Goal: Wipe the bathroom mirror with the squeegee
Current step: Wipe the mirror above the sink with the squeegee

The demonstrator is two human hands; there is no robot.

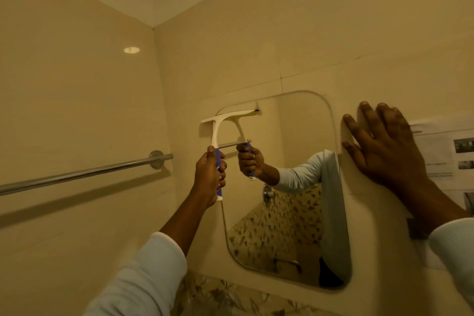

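Head view: the left hand grips the squeegee by its handle, fingers wrapped tight. The blade lies crosswise at the top-left corner of the mirror, with the glass stretching below and rightward. The right hand rests flat, released, on the wall beside the mirror.

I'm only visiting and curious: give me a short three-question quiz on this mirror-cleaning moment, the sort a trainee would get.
1. True or false: the right hand grips the squeegee.
2. Where on the mirror is the squeegee? A) top left B) bottom right C) centre
3. Fill in: the right hand rests flat on the ____.
Key: 1 false, the left hand grips it; 2 A; 3 wall.
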